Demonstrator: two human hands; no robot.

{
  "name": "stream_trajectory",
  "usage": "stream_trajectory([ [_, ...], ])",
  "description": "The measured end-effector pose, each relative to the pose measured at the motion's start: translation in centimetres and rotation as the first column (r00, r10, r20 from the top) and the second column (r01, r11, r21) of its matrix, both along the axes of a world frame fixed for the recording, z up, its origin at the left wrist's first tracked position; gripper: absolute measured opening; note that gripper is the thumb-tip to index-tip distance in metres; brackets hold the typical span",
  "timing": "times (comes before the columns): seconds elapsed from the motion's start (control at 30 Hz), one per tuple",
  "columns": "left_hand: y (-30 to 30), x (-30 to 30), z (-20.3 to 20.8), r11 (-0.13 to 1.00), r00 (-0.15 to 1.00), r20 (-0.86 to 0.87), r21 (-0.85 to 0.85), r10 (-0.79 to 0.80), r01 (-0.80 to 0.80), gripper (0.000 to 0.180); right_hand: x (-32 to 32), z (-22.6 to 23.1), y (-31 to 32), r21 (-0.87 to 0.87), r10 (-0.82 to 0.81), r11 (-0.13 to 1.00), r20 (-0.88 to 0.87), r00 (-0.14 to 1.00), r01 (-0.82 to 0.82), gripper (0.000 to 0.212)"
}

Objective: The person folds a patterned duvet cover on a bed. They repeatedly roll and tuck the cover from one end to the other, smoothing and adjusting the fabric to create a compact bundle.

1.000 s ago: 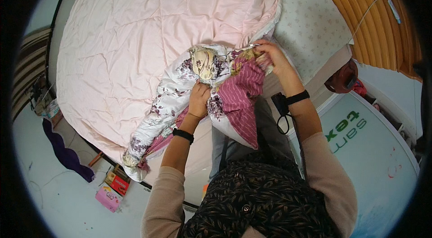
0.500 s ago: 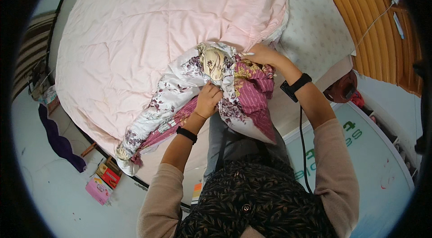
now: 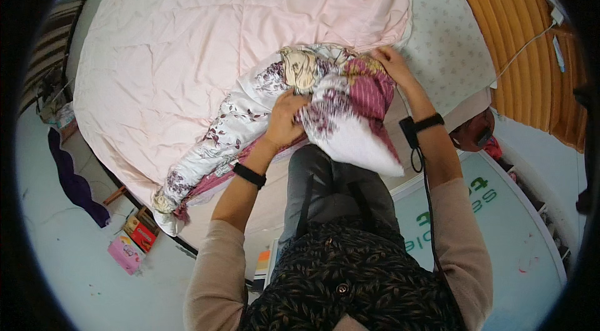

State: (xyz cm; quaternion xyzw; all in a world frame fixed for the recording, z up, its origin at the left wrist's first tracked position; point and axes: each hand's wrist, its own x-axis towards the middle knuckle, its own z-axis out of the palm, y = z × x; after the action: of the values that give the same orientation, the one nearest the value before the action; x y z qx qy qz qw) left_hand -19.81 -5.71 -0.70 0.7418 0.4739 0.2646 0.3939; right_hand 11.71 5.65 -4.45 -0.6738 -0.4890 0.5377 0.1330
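A bunched duvet cover (image 3: 240, 106), white with purple flowers and magenta striped on its other face, lies along the near edge of a pale pink quilt (image 3: 187, 37). My left hand (image 3: 287, 120) is closed on a fold in the middle of the cover, its fingertips partly hidden by the cloth. At the cover's right end, beside the quilt's near right corner, my right hand (image 3: 392, 65) grips the gathered edge. A loose white and magenta flap of the cover hangs between my hands over my knees, slightly blurred.
Under the quilt lies a pale patterned mattress (image 3: 444, 31), with a curved wooden headboard (image 3: 519, 37) to the right. A glass-topped table (image 3: 487, 225) stands at my right, a dark red bag (image 3: 473, 131) behind it. Small boxes (image 3: 132, 246) sit on the floor at left.
My right hand has moved outward to the right, drawing the cover's right end with it. The loose flap has swung right and spread, showing more white. My left hand has shifted slightly up and left.
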Motion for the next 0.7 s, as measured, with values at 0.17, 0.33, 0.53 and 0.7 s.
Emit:
stream_trajectory([
  [0.17, 8.8, 0.4, 2.1, 0.741, 0.998, -0.060, -0.668, 0.036, -0.067, 0.031, 1.6, 8.7, -3.3, 0.087, -0.141, 0.952, -0.723, 0.676, 0.292, 0.062],
  [0.33, 16.2, 3.9, 5.7, 0.648, 0.997, -0.066, -0.758, 0.035, -0.073, 0.049, -6.2, 8.1, -6.8, 0.400, 0.024, 0.907, -0.356, 0.934, 0.129, 0.103],
  [0.53, 18.6, 3.7, 6.9, 0.576, 0.996, -0.077, -0.816, -0.043, -0.038, 0.066, -11.1, 0.3, -5.3, 0.549, -0.027, 0.825, 0.271, 0.962, -0.132, 0.088],
  [0.7, 20.1, 1.9, 3.2, 0.517, 0.969, -0.003, -0.845, 0.245, -0.134, 0.061, -9.6, -2.2, -4.9, 0.379, -0.064, 0.925, 0.130, 0.989, 0.010, 0.064],
])
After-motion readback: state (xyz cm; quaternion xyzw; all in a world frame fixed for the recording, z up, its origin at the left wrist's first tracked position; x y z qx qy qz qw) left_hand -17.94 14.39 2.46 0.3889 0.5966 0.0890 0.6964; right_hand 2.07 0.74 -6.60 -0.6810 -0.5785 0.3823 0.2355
